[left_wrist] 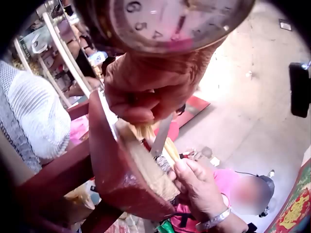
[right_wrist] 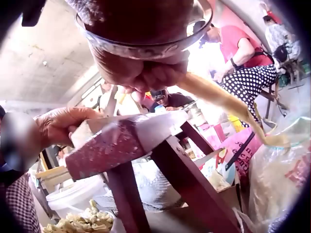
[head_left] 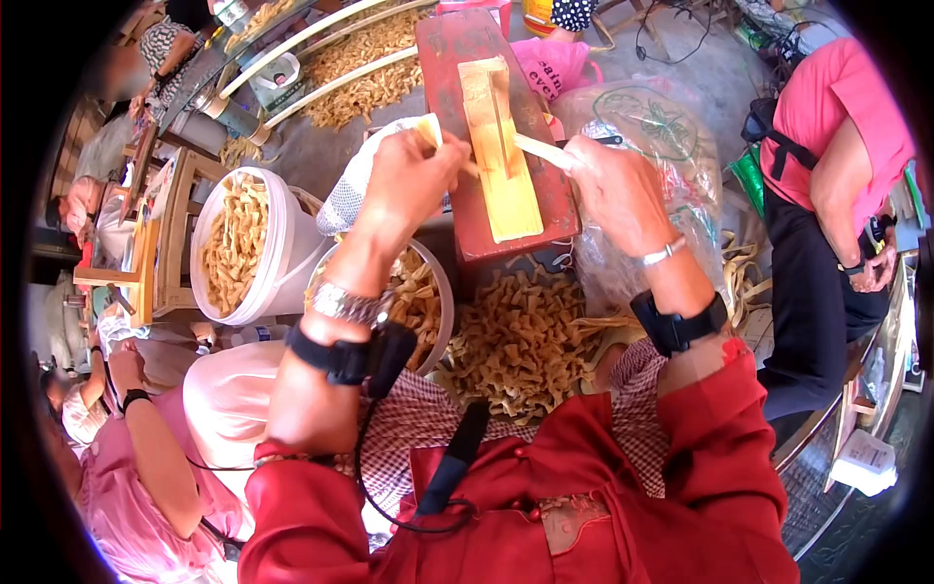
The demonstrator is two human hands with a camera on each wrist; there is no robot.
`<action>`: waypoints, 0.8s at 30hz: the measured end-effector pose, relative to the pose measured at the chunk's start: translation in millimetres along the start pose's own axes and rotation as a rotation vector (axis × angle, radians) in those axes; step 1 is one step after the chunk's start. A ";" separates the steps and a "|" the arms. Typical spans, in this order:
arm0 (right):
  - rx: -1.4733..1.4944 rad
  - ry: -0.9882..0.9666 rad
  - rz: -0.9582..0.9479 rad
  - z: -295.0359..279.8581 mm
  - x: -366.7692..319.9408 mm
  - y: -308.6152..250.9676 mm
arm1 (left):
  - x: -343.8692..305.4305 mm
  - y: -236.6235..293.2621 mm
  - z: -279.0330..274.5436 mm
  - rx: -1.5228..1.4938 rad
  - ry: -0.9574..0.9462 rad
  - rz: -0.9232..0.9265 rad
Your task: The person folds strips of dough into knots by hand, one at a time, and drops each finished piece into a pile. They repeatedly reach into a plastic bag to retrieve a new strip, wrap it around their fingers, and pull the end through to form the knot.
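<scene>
A red-brown wooden bench (head_left: 443, 68) carries a yellowish wooden block (head_left: 516, 209), from which a thin metal blade (left_wrist: 163, 136) stands up. To the left of the block, my left hand (head_left: 413, 170) pinches a pale yellow pliable strip (left_wrist: 144, 130) close to the blade. At the block's right side, my right hand (head_left: 618, 190) grips a pale strip (head_left: 545, 151) whose end reaches the blade. A long tail of strip (right_wrist: 214, 92) trails from the right hand toward a clear plastic bag. Curled fingers hide much of what each hand holds.
Below the bench lies a heap of short knotted pieces (head_left: 525, 336). White buckets (head_left: 282, 263) of similar pieces stand at left. A clear plastic bag (head_left: 647, 127) is at right. People sit close on both sides, one in a pink top (head_left: 837, 107).
</scene>
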State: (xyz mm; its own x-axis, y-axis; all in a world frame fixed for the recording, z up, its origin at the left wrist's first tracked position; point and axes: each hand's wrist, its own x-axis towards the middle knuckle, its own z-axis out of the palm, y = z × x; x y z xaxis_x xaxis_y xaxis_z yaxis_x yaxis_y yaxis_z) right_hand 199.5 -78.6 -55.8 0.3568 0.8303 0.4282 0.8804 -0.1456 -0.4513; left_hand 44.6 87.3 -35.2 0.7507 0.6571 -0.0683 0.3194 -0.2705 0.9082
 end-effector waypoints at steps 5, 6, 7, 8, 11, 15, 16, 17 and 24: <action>0.266 0.127 -0.193 -10.3 -22.2 -34.1 | -46.5 39.0 -28.0 0.085 -0.573 -0.143; 0.262 0.183 -0.297 -6.2 -26.3 -40.5 | -50.5 38.9 -25.1 0.114 -0.622 -0.157; 0.256 0.239 -0.405 -2.4 -29.7 -47.8 | -52.7 39.1 -22.2 0.143 -0.669 -0.168; 0.273 0.178 -0.365 -4.7 -36.4 -59.6 | -51.8 26.5 -22.1 0.042 -0.778 -0.115; 0.316 0.114 -0.450 11.2 -58.2 -81.3 | -51.6 -4.0 8.4 -0.159 -0.751 -0.175; 0.441 0.013 -0.492 31.3 -88.8 -106.2 | -66.2 -1.0 38.2 -0.475 -0.743 -0.477; 0.484 0.010 -0.488 33.7 -94.1 -112.9 | -71.8 12.4 42.0 -0.595 -0.838 -0.502; 0.526 0.008 -0.485 34.8 -97.2 -116.8 | -71.6 13.9 45.2 -0.588 -0.840 -0.482; 0.598 0.396 -0.225 6.4 -81.5 -89.5 | -65.8 16.4 46.2 -0.423 -0.630 -0.048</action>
State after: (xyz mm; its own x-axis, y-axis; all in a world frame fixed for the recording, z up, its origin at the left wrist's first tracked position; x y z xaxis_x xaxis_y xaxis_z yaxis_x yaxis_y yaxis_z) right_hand 89.6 -129.8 -55.4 0.3733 0.5336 0.7589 0.6661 0.4153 -0.6196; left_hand 27.1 7.2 -34.9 0.9704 0.1010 -0.2193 0.2064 0.1247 0.9705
